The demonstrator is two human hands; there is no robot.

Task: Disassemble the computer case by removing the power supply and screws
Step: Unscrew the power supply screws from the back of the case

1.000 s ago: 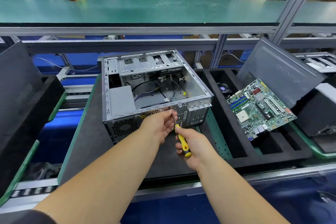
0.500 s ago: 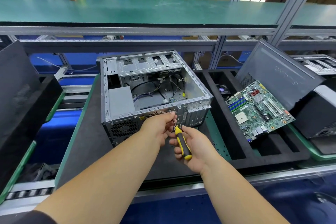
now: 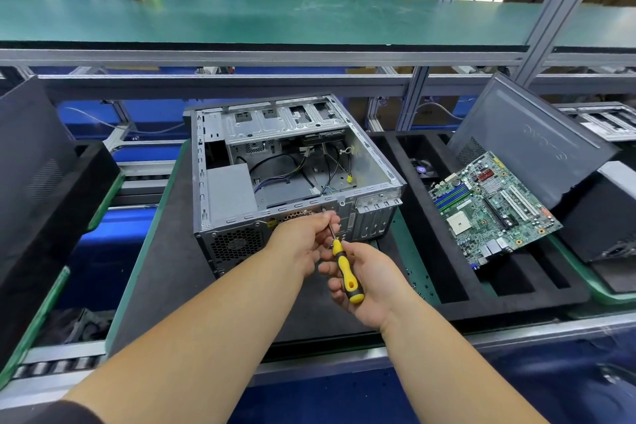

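A: Computer case (image 3: 296, 179), side panel off, lies open-side-up on a dark mat (image 3: 165, 272) on the counter, the grey power supply (image 3: 230, 190) seated in its near-left corner.

B: And the hands?

A: The right hand (image 3: 370, 280) is curled round a yellow-and-black screwdriver (image 3: 346, 272), whose shaft points up at the case's rear panel. The left hand (image 3: 304, 241) pinches that shaft near the tip, beside the fan grille (image 3: 235, 246).

B: To the right?

A: A green motherboard (image 3: 492, 206) rests tilted in a black foam tray (image 3: 447, 299), beside a leaning dark panel (image 3: 530, 144).
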